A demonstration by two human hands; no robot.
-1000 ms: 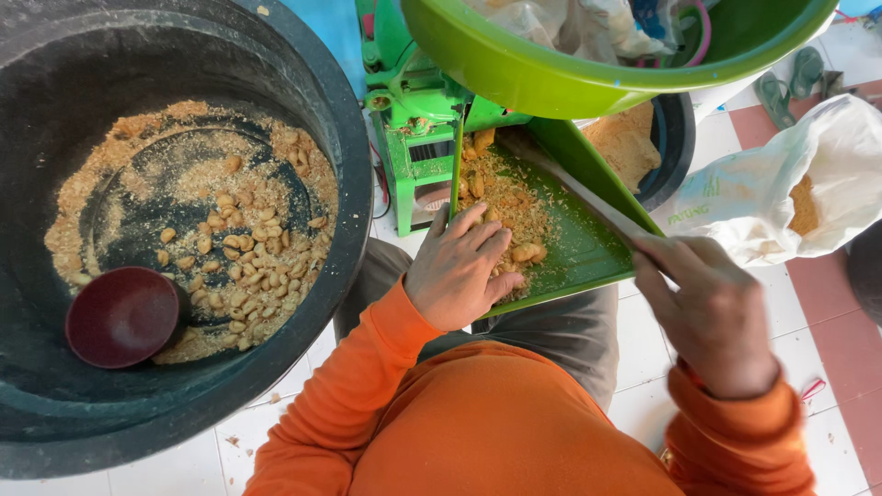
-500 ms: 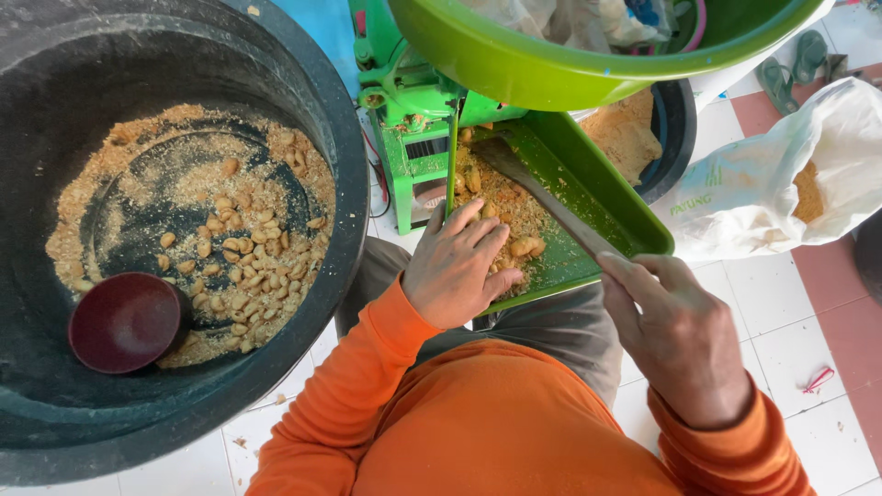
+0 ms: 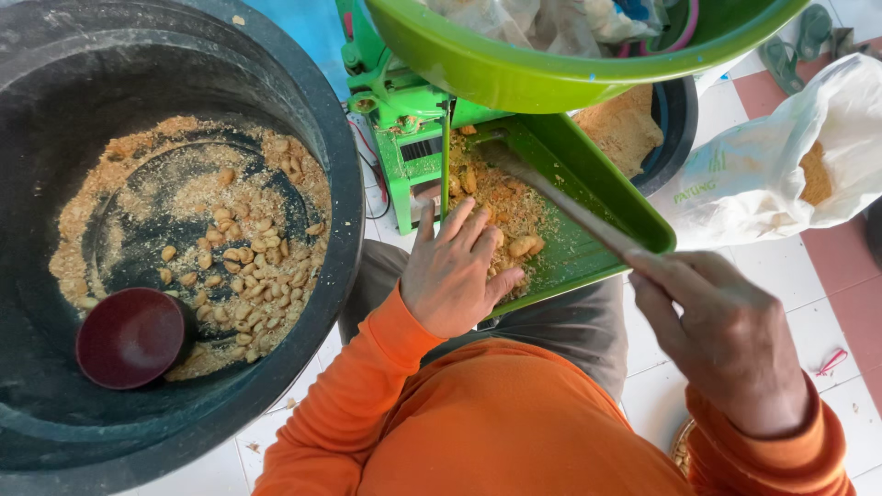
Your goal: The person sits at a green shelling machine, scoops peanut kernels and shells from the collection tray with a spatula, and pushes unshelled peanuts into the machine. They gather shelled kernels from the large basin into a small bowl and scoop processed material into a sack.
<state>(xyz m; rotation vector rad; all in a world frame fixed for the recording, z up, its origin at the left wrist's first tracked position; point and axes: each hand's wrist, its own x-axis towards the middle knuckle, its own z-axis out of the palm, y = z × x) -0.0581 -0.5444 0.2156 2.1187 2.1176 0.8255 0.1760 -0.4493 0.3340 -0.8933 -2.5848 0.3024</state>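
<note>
Since the earlier frame, our right hand [image 3: 726, 344] has shifted up and in toward the chute, and the stick [image 3: 570, 207] now reaches further up the tray; our left hand [image 3: 455, 271] has stayed on the tray's lower end.

The large black tub [image 3: 340, 184] fills the left side of the view. Its floor carries a ring of crumbs and pale peanuts [image 3: 253, 266], and a dark red round bowl [image 3: 130, 337] lies at the lower left, touching the crumb layer.

The green basin [image 3: 514, 78] sits at the top, above the green machine [image 3: 404, 138]. Behind it stands a second black tub [image 3: 680, 119] holding ground meal.

A white sack [image 3: 772, 165] lies on the tiled floor [image 3: 827, 276] at the right, open, with tan meal inside.

The green tray [image 3: 606, 207] slopes down from the machine toward our lap. It holds ground crumbs and a few whole peanuts.

Our left hand lies flat, fingers spread and open, on the crumbs in the tray. Our right hand is clamped on the stick, whose far end rests in the tray's crumbs.
</note>
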